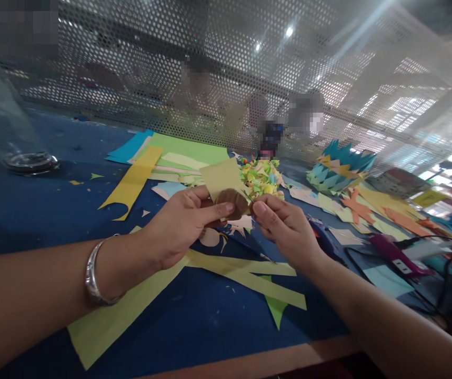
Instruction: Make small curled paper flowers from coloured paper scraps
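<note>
My left hand (182, 223) is closed on a pale yellow piece of paper (220, 176), pressing a round brown disc (228, 199) flat against it with the thumb. Beside the disc's right edge, my right hand (283, 223) pinches a thin, dark, pointed tool (248, 196). Its tip reaches the paper next to the disc; most of the tool is hidden by the fingers. Under both hands lie pale yellow paper strips (245, 276), a pale round paper cutout (210, 238) and a green paper scrap (276, 305).
Perforated metal mesh (139, 79) rises behind the blue table (44, 221). Around lie a notched yellow strip (137, 181), green sheets (194, 147), a pile of paper scraps (263, 176), a paper crown (340, 166) and a purple power strip (397, 255) with cords. A clear container (8, 121) stands left.
</note>
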A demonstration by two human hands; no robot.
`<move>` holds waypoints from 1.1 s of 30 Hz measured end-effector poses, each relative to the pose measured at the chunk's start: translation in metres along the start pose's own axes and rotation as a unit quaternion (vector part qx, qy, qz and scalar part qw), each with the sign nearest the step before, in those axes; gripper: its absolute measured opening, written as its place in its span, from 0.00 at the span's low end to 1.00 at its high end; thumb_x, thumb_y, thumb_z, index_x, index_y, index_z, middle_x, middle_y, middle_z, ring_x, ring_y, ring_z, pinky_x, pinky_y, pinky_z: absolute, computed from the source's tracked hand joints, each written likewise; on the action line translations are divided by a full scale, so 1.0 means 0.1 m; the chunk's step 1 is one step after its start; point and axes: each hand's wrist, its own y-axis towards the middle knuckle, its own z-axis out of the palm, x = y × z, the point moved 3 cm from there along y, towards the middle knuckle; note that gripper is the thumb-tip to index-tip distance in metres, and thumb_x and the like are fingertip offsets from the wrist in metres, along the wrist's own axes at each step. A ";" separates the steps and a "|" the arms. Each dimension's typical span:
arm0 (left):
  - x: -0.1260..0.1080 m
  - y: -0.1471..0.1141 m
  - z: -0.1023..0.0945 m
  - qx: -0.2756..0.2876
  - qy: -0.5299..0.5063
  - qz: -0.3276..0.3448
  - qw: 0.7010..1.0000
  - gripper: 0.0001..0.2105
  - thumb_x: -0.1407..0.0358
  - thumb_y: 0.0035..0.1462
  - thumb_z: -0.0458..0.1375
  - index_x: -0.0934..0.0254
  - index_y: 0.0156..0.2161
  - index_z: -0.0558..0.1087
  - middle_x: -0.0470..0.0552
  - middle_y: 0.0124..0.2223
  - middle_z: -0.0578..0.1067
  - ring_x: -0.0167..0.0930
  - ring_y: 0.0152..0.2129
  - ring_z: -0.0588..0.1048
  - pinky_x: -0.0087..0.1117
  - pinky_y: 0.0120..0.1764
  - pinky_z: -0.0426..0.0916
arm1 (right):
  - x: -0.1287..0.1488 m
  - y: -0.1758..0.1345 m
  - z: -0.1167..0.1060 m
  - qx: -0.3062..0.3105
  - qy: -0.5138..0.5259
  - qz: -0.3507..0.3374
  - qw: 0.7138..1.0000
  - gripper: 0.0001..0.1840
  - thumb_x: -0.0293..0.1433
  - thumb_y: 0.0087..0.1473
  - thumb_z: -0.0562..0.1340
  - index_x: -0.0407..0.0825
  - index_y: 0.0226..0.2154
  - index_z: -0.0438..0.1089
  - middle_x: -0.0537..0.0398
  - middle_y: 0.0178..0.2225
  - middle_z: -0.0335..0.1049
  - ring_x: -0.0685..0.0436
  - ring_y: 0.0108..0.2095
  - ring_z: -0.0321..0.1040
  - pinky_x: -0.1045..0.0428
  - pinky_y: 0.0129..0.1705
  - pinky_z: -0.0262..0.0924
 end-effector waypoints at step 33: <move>0.10 0.04 -0.03 0.062 0.032 0.031 0.997 0.13 0.61 0.55 0.66 0.61 0.45 0.78 0.53 0.42 0.80 0.30 0.38 0.76 0.25 0.32 0.66 | 0.09 -0.04 -0.01 0.039 -0.006 -0.011 0.999 0.22 0.45 0.66 0.56 0.50 0.25 0.58 0.63 0.23 0.46 0.55 0.20 0.41 0.55 0.19 0.38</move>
